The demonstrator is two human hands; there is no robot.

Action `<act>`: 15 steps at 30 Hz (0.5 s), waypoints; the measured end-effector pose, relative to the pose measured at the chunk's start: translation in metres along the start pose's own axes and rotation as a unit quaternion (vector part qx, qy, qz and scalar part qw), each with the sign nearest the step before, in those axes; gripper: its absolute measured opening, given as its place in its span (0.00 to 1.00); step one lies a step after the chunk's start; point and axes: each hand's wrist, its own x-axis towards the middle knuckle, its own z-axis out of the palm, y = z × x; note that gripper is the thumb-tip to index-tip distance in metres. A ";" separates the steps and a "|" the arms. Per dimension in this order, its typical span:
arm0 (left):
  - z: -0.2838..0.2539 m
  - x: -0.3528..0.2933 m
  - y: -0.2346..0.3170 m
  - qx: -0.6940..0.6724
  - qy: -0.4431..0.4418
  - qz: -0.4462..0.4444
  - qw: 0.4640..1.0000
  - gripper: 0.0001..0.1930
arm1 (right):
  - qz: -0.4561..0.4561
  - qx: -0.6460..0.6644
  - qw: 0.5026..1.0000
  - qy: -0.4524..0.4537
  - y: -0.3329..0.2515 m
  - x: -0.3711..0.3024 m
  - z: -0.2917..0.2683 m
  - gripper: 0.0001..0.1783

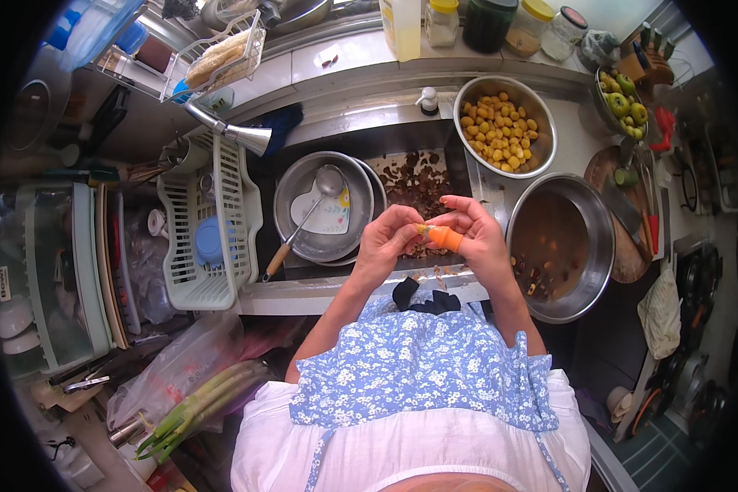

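Note:
Over the sink's front edge my two hands meet, fingertips closed on a small yellow chestnut [422, 230]. My left hand [392, 240] pinches it from the left. My right hand [477, 244] grips it from the right, its upper fingers raised and bent. What looks like an orange rubber cover [445, 238] sits over the right thumb. Brown shell scraps [418, 182] lie in the sink behind my hands. To the right, a steel bowl [604, 271] holds murky brown water with several dark-skinned chestnuts. Peeled yellow chestnuts [500, 131] fill another steel bowl [549, 156] farther back.
Left in the sink stand nested metal basins [291, 193] with a ladle [299, 225] and a heart-shaped dish. A dish rack [250, 205] flanks the faucet [238, 135]. At right are a cutting board [603, 176] with a cleaver and a bowl of green fruit [619, 105]. Jars line the back ledge.

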 end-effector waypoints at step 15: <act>0.007 0.000 0.006 0.024 0.014 -0.031 0.999 0.05 | -0.010 -0.030 0.999 0.022 0.010 0.001 0.000 0.23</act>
